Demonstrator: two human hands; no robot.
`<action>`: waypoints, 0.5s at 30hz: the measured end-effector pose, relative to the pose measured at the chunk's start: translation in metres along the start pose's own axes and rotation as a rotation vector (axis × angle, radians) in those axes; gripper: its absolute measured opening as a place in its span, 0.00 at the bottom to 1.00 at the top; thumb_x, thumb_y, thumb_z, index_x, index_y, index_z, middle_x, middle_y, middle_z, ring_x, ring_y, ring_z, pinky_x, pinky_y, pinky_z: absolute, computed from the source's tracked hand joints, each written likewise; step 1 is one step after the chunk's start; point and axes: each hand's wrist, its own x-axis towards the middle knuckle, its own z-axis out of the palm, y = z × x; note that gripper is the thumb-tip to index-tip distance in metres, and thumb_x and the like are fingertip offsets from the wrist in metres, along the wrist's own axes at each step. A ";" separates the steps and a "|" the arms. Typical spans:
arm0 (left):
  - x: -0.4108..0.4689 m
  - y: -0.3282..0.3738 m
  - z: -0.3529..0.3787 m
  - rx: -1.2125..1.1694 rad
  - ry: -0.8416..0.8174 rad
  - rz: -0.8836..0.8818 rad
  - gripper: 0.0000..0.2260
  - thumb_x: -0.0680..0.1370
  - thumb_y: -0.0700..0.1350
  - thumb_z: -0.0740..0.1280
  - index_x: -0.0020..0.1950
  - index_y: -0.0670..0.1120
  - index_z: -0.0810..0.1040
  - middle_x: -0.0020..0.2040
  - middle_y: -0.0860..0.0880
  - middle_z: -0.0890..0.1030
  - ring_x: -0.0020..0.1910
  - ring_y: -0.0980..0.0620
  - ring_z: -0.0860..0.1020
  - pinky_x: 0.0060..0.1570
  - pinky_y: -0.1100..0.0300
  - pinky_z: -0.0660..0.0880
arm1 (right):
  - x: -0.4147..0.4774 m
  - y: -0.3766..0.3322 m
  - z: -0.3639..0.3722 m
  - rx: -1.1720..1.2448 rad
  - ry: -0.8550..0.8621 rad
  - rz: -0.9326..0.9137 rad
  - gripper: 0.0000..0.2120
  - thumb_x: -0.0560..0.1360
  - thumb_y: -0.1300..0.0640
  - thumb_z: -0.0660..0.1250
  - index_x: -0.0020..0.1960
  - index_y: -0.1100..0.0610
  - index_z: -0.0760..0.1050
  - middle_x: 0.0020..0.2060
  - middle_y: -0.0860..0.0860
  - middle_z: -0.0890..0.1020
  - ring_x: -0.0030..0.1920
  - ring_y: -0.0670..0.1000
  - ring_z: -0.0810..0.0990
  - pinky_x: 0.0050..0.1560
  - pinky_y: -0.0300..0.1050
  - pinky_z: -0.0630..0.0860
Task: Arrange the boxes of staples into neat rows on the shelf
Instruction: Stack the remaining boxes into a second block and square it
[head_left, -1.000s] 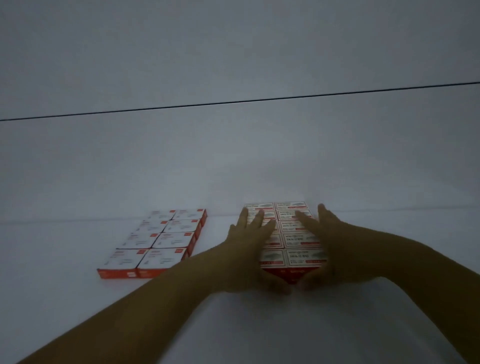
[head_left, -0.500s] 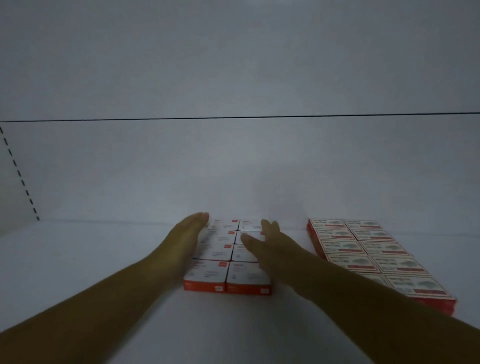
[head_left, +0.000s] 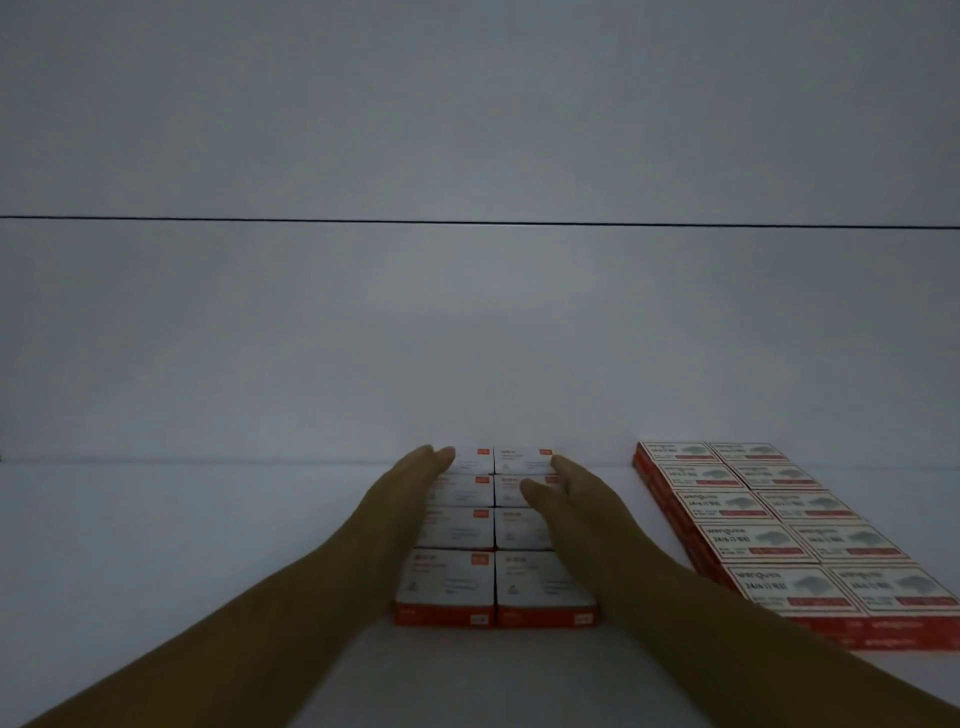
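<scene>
A block of white-topped, red-sided staple boxes (head_left: 457, 577) lies in two columns at the middle of the white shelf (head_left: 182, 545). My left hand (head_left: 400, 499) lies flat along the block's left side, fingers straight and together, tips near the back box. My right hand (head_left: 576, 504) presses along the right side, its thumb resting over the top of the right column. A second, larger block of staple boxes (head_left: 769, 530) with red-striped labels lies to the right, also in two columns and stacked in layers.
The shelf's back wall (head_left: 467, 338) rises just behind both blocks, with a dark seam across it. Bare shelf stretches left of the middle block. A gap separates the two blocks. The light is dim.
Both hands left the red-striped block and moved to the white-topped block on its left. The view swung left with them. The hands have since closed in against that block's two sides.
</scene>
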 end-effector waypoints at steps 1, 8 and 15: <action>-0.001 -0.005 -0.004 0.021 -0.011 0.041 0.20 0.81 0.42 0.55 0.71 0.37 0.61 0.69 0.37 0.66 0.67 0.39 0.66 0.61 0.53 0.65 | 0.000 0.000 0.000 -0.012 0.005 -0.003 0.05 0.77 0.52 0.60 0.54 0.48 0.68 0.45 0.44 0.77 0.43 0.41 0.78 0.33 0.31 0.72; -0.028 0.003 -0.004 0.910 -0.180 0.350 0.34 0.75 0.61 0.59 0.75 0.47 0.51 0.74 0.53 0.51 0.73 0.49 0.57 0.69 0.49 0.62 | -0.005 0.001 -0.023 -0.553 -0.228 -0.087 0.48 0.61 0.26 0.61 0.74 0.45 0.49 0.76 0.48 0.43 0.73 0.51 0.57 0.65 0.42 0.66; -0.052 -0.014 -0.034 1.434 -0.467 0.395 0.48 0.64 0.71 0.59 0.73 0.55 0.36 0.68 0.60 0.29 0.68 0.58 0.27 0.69 0.57 0.35 | -0.007 0.010 -0.026 -0.788 -0.424 -0.156 0.58 0.56 0.25 0.65 0.73 0.43 0.35 0.70 0.42 0.30 0.71 0.46 0.32 0.73 0.52 0.41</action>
